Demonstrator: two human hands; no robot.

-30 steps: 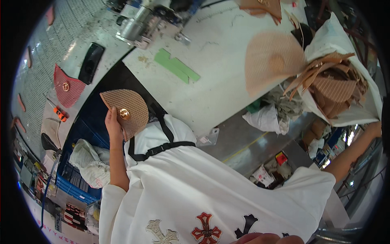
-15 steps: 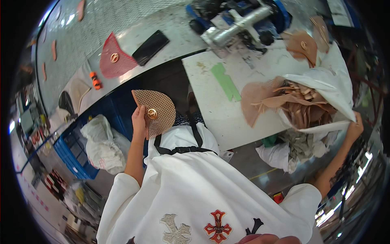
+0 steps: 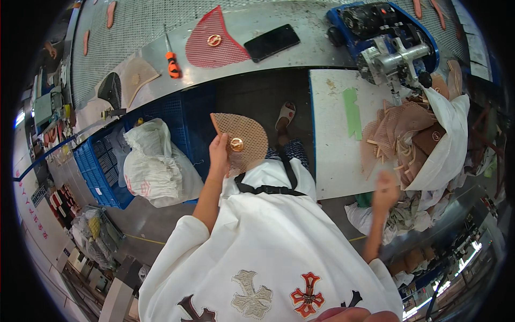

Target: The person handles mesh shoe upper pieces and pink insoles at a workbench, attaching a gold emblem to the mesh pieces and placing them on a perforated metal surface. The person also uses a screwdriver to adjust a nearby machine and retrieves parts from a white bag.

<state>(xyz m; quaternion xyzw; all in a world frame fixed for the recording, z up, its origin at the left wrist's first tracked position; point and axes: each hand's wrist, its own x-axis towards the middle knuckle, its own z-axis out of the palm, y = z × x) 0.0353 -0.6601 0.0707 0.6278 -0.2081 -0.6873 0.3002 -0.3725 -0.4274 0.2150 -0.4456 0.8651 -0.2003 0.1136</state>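
Note:
Pinched along its left edge, a half-round tan mesh shoe-upper piece (image 3: 249, 131) with a gold emblem is in my left hand (image 3: 218, 153), in front of my waist. My right hand (image 3: 386, 192) is smeared by motion by the white tabletop's near edge; its fingers cannot be made out. Just beyond it, a white sack (image 3: 449, 131) lies tipped over on that tabletop (image 3: 338, 166). Brown and tan mesh pieces (image 3: 406, 121) and thin strips spill from the sack's mouth, with one darker piece bearing an emblem among them.
On the metal bench lie a red mesh piece (image 3: 206, 45), a black phone (image 3: 272, 43), an orange-handled screwdriver (image 3: 173, 65) and pale cut pieces (image 3: 138, 80). A blue machine (image 3: 383, 40) stands right of them. Blue crates (image 3: 102, 174) and a white bag (image 3: 161, 166) sit at left.
My right hand has let go of the sack's edge and moved left toward me. The sack's opening has folded over to the right. My left hand keeps its hold on the mesh piece.

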